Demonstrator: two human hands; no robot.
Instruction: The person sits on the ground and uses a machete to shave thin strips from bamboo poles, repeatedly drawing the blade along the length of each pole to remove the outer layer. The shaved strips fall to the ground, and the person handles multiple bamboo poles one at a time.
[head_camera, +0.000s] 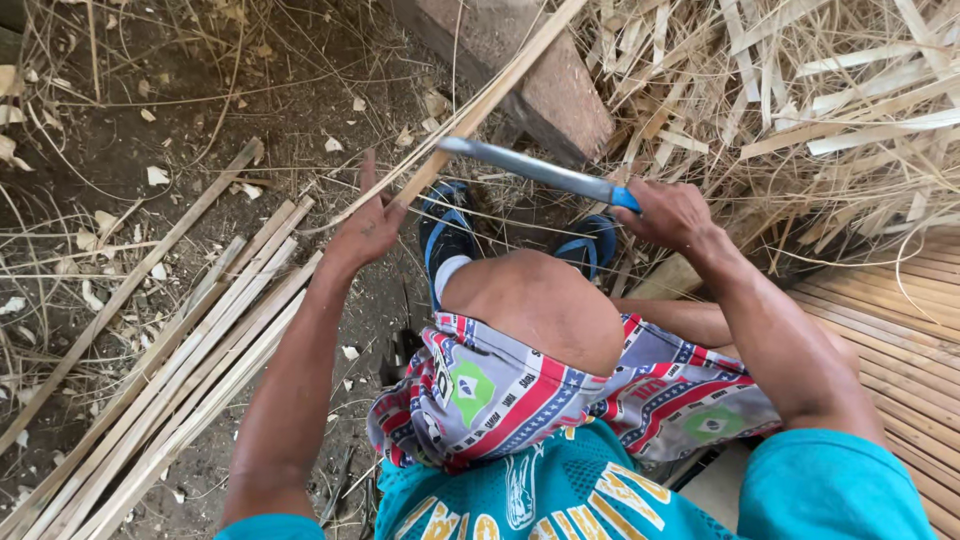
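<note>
Long bamboo strip (480, 105) runs diagonally from the upper right down toward the left hand, pale, thin, flat. Left hand (365, 230) grips its lower end, fingers (368, 175) curled round the strip, thumb up beside it, closed on it. Just right of those fingers the blade of a long knife (530, 168) lies across the strip, grey metal, tip meeting the strip near the left fingertips. Right hand (672, 212) wrapped tight round the knife's blue handle (625, 197), fist shut, knuckles up.

Below both sets of fingers, between the forearms, a bent bare knee (545, 305), with patterned red, white and blue shorts (560, 395) under it and a teal shirt (570, 490) at the bottom edge. Past the knee, under the knife, two feet in blue sandals (447, 230), one with a white sock.

Left of the left fingers and lower, a bundle of split bamboo slats (190, 350) lies on the dirt ground (200, 90), all roughly parallel, slanting from lower left to upper right. Dry leaf bits and thin shavings scattered over the dirt.

Above the right fingers, a squared wooden block (540, 70) angles in from the top edge; the strip passes along its left side. Right of it, beyond the right hand, a loose heap of bamboo offcuts and shavings (820, 100), tangled. Below that heap, right of the right forearm, a slatted bamboo platform (900, 320), the person seated at its edge.
</note>
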